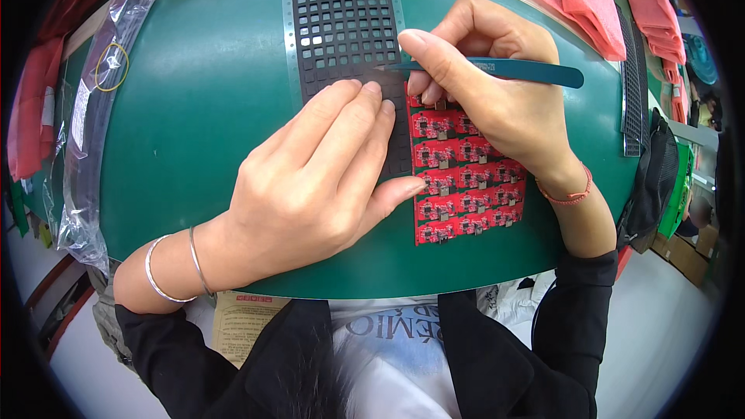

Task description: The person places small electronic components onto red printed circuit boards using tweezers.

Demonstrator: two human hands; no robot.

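Observation:
My left hand (310, 171) lies flat with its fingers stretched out over the lower part of a black sheet of small square pads (318, 77). The sheet runs up to the far edge of the table, and its upper squares are cut out, with the pale backing showing through. In my right hand (504, 101) are teal tweezers (535, 71), pinched between thumb and fingers. Their tips point left, at the sheet just beyond my left fingertips. Below my right hand lies a panel of red circuit boards (473, 194), its upper part hidden by that hand. My left thumb reaches its left edge.
On the left of the green tabletop (194, 93) lies a clear plastic bag (81, 124) with a yellow rubber band (99, 77) on it. Pink foam sheets (582, 0) cover the far right edge. A black gridded strip (632, 101) lies along the right rim.

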